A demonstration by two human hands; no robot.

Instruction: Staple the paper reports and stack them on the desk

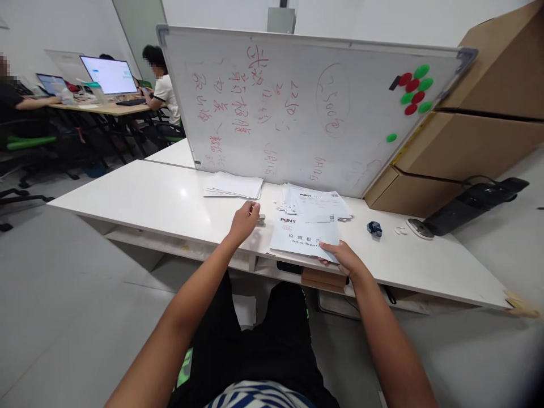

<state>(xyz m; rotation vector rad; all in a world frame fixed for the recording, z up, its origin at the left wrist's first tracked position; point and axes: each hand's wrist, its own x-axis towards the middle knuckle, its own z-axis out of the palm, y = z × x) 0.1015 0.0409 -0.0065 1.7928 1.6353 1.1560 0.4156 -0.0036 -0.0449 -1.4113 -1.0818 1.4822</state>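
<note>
While the left hand [244, 221] closes around a small stapler [259, 218] on the white desk [161, 198], the right hand [344, 258] pinches the lower corner of a testing report [304, 235] at the desk's near edge. Behind it lies a paper pile [317, 203] near the whiteboard [297, 102].

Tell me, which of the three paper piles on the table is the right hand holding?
The nearest pile, the PONY report at the table's front edge; right hand grips its corner. The other two lie farther back by the whiteboard, untouched.
</note>
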